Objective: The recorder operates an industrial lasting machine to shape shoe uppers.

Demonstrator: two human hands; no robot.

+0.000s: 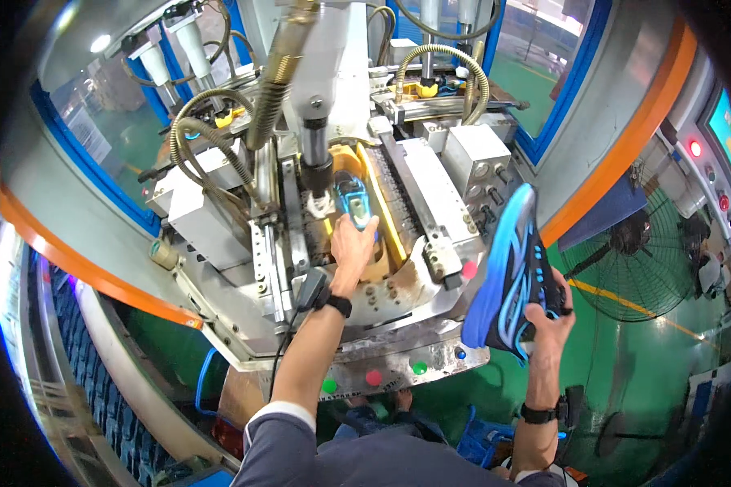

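Note:
In my right hand (551,318) is a running shoe (508,280) with a blue-to-purple sole and a black upper with light blue lines. It is held nearly upright, toe up, by its heel end, to the right of the machine. My left hand (352,246) reaches into the middle of the machine and is closed on the near end of another blue shoe (351,193). That second shoe lies between yellow pads (387,203), toe pointing away from me. My fingers partly cover its near end.
A dark press cylinder (317,150) stands just left of the shoe in the machine. Metal blocks (476,158) and ribbed hoses flank the station. Coloured buttons (374,378) line the front edge. At right are a floor fan (625,243) and a control screen (729,134); a blue conveyor (97,365) runs at left.

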